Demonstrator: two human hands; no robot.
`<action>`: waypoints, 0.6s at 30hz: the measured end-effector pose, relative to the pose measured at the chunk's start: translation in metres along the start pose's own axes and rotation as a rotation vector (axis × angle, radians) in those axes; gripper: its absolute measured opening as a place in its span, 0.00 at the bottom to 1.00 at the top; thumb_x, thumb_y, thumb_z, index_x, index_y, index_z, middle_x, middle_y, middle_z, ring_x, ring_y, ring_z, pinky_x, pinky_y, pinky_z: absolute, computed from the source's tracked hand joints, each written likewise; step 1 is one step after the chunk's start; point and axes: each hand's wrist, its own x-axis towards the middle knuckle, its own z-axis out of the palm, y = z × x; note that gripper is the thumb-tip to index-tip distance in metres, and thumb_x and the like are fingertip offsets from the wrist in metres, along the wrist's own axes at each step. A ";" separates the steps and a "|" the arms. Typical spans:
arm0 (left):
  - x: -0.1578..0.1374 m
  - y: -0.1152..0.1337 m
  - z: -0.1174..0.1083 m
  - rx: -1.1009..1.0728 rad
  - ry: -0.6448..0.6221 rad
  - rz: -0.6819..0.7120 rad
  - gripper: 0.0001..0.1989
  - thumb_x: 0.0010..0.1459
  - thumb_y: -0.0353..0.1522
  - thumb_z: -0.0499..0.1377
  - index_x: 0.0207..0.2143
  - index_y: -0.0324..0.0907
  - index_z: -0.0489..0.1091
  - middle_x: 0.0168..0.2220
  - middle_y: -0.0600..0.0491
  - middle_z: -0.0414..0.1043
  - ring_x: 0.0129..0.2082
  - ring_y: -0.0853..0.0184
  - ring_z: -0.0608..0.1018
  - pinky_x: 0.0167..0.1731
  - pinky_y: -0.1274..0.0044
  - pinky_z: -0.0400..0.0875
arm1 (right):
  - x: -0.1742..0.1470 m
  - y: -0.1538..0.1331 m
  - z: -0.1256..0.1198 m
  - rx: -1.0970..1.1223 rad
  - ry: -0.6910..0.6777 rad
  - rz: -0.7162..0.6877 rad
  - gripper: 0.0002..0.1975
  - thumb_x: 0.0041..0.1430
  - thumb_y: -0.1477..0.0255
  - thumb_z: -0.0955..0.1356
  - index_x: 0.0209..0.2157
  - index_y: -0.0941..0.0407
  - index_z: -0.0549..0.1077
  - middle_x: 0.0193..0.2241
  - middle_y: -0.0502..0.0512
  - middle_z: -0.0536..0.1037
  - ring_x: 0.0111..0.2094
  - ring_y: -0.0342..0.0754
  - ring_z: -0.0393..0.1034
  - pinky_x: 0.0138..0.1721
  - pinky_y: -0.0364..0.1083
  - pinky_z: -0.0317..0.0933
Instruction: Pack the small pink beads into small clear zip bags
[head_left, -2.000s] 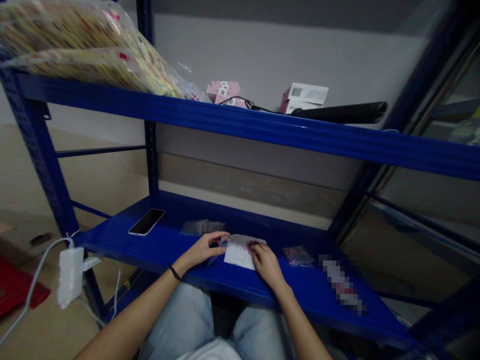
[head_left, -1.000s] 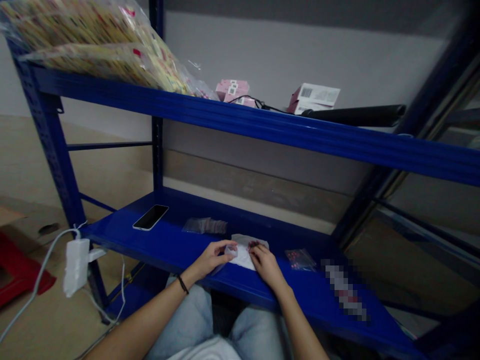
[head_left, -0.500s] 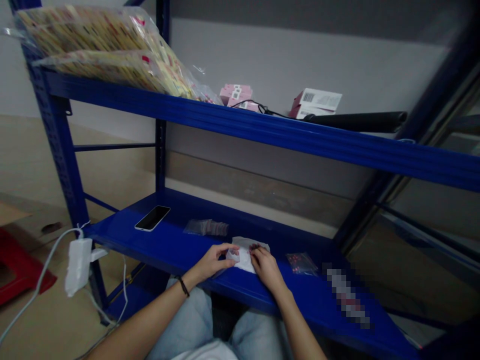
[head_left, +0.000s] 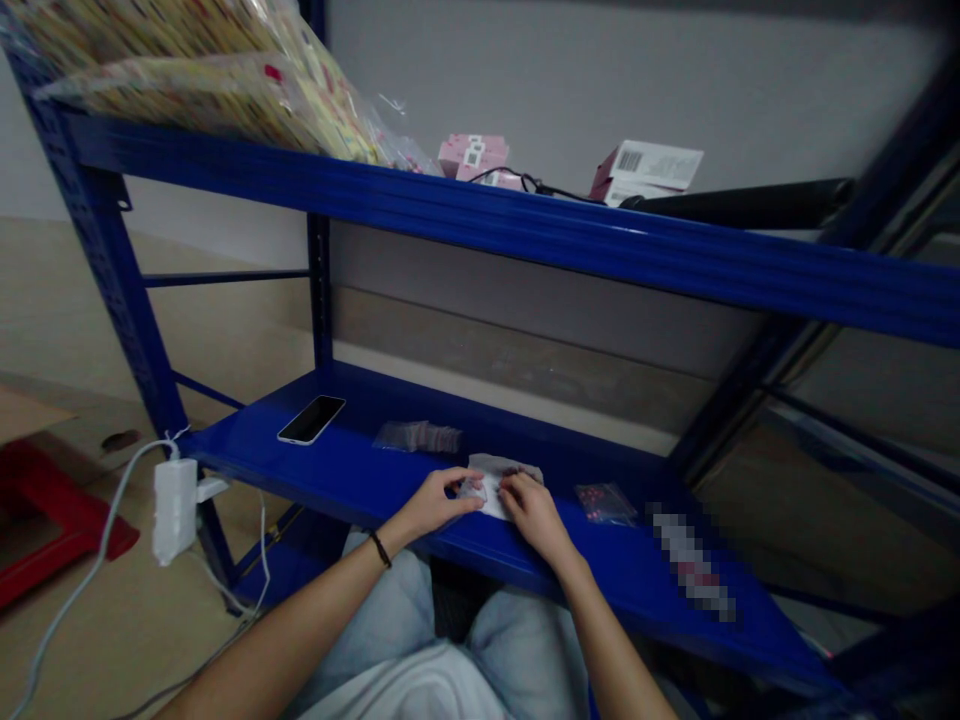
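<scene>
On the lower blue shelf lies a white sheet (head_left: 493,507), perhaps paper or a flat bag, with small dark reddish pieces on its far right part. My left hand (head_left: 435,503) pinches a small clear plastic bag (head_left: 472,489) between thumb and fingers, over the sheet's left side. The fingers of my right hand (head_left: 535,512) are curled together down at the reddish pieces; what they hold, if anything, is too small to name. To the right is a clear bag with red pieces (head_left: 603,502). Behind my left hand lies a row of small clear bags (head_left: 421,437).
A phone (head_left: 312,419) lies at the shelf's left. A blurred-out item (head_left: 691,563) is at the right. The upper shelf beam (head_left: 480,205) crosses ahead, below pink boxes (head_left: 474,152) and filled plastic bags (head_left: 187,95). A white power strip (head_left: 175,510) hangs at the left post.
The view has shifted, so the shelves appear higher. My left fingers have moved closer to the right hand with the small bag. The right hand stays at the reddish pieces.
</scene>
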 end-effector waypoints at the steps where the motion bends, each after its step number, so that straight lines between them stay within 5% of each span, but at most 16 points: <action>1: 0.000 0.000 0.000 -0.002 -0.005 0.000 0.22 0.51 0.37 0.68 0.49 0.40 0.76 0.43 0.48 0.79 0.41 0.58 0.76 0.43 0.72 0.66 | -0.002 0.004 0.004 -0.018 -0.010 -0.006 0.10 0.65 0.72 0.62 0.35 0.56 0.74 0.34 0.56 0.75 0.37 0.49 0.70 0.41 0.46 0.62; 18: -0.001 -0.005 -0.002 -0.139 -0.051 -0.012 0.23 0.52 0.36 0.67 0.51 0.39 0.75 0.46 0.47 0.78 0.45 0.57 0.76 0.47 0.71 0.68 | 0.004 0.013 0.015 -0.213 -0.035 -0.060 0.12 0.65 0.74 0.62 0.33 0.57 0.76 0.36 0.60 0.76 0.41 0.52 0.71 0.44 0.48 0.63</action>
